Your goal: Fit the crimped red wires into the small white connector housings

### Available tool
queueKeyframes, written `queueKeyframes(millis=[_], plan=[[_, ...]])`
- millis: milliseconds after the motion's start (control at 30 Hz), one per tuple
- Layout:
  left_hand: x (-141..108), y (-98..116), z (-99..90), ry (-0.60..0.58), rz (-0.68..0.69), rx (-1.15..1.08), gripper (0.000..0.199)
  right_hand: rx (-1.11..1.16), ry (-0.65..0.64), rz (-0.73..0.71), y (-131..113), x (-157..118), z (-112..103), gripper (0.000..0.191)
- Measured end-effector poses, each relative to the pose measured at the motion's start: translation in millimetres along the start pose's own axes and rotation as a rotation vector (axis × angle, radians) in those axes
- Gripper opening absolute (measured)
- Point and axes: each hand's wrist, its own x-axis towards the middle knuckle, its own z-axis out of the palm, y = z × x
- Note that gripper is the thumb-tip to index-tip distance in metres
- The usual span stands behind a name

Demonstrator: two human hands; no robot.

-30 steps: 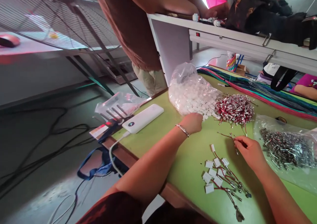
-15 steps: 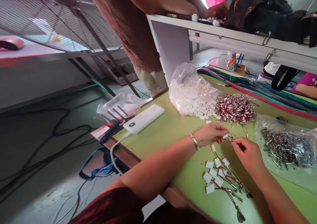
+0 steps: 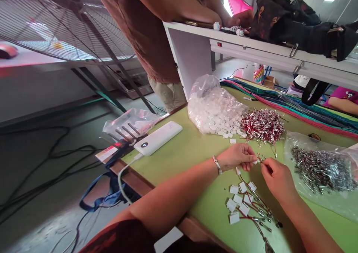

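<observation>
My left hand (image 3: 237,157) pinches a small white connector (image 3: 255,162) between thumb and fingertips. Close to its right, my right hand (image 3: 275,173) has its fingers closed on a short red wire (image 3: 260,157) with metal ends. Below the hands, several white connectors (image 3: 237,199) with red wires and metal terminals lie on the green table (image 3: 201,193). Behind the hands is a heap of red wires with silvery ends (image 3: 263,125). Beside that heap, an open clear bag (image 3: 215,106) spills white connectors.
A clear bag of dark metal parts (image 3: 321,167) lies at the right. Long coloured wires (image 3: 296,104) run along the back. A white power bank (image 3: 159,138) with a cable lies at the left edge. A person (image 3: 148,40) stands by the white bench (image 3: 190,59).
The view has shifted slightly. The white connector is now more covered by my left fingertips, and both hands remain close together at the wire.
</observation>
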Motion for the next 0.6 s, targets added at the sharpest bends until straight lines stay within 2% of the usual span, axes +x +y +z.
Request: queueKeyframes(millis=[133, 333, 500, 600], plan=[[2, -4, -0.8, -0.026, -0.010, 0.108, 0.043, -0.064, 0.003, -0.083, -1, -1, 3, 0.023], [2, 1, -5.6, -0.127, -0.035, 0.148, 0.042, -0.022, -0.030, -0.093, -2, -3, 4, 0.021], [1, 1, 2.6, -0.039, -0.005, 0.305, 0.025, -0.138, -0.010, -0.140, -1, -5, 5, 0.022], [1, -2, 5.8, -0.002, -0.006, 0.334, 0.023, -0.153, 0.001, -0.133, 0, -6, 8, 0.025]])
